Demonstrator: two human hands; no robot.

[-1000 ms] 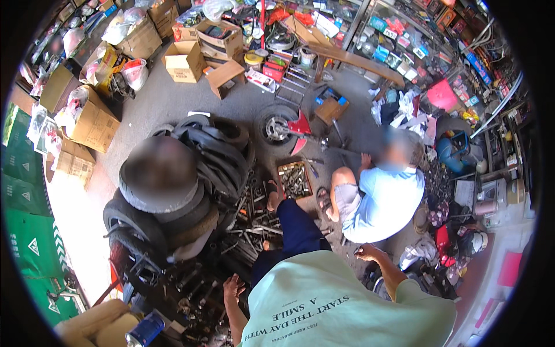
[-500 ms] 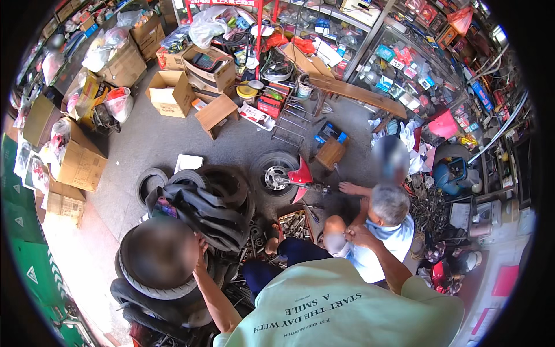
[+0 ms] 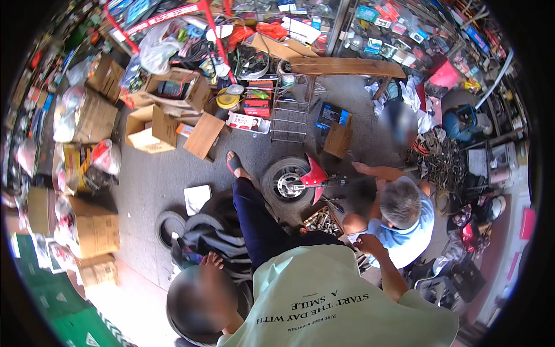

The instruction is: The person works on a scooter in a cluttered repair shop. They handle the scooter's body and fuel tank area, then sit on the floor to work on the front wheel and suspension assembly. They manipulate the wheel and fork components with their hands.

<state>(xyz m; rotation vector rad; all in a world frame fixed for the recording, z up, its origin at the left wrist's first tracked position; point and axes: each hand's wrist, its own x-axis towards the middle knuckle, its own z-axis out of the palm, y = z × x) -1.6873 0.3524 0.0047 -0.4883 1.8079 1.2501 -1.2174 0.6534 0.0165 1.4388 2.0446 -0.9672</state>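
My left hand (image 3: 213,260) is at the lower left, its fingers apart, over the edge of a heap of black tires and rubber (image 3: 217,234). A blurred patch hides most of that forearm and part of a tire. My right hand (image 3: 370,245) is closed beside a seated co-worker's shoulder (image 3: 413,225); what it holds, if anything, I cannot make out. Ahead lies a small motorcycle wheel (image 3: 287,184) with a red fender (image 3: 314,177) and a fork. The co-worker's hand (image 3: 361,168) reaches out near the fork's end.
My left leg (image 3: 254,217) stretches forward between the tires and the wheel. A box of metal parts (image 3: 322,222) lies in front of me. Farther off are a wooden stool (image 3: 203,136), a wire rack (image 3: 289,118) and a wooden bench (image 3: 347,67). Cardboard boxes (image 3: 92,225) line the left.
My left leg has stepped forward past the tires, and the view has shifted. My left hand has left the tire's side and now shows spread fingers. My right hand stays closed near the co-worker.
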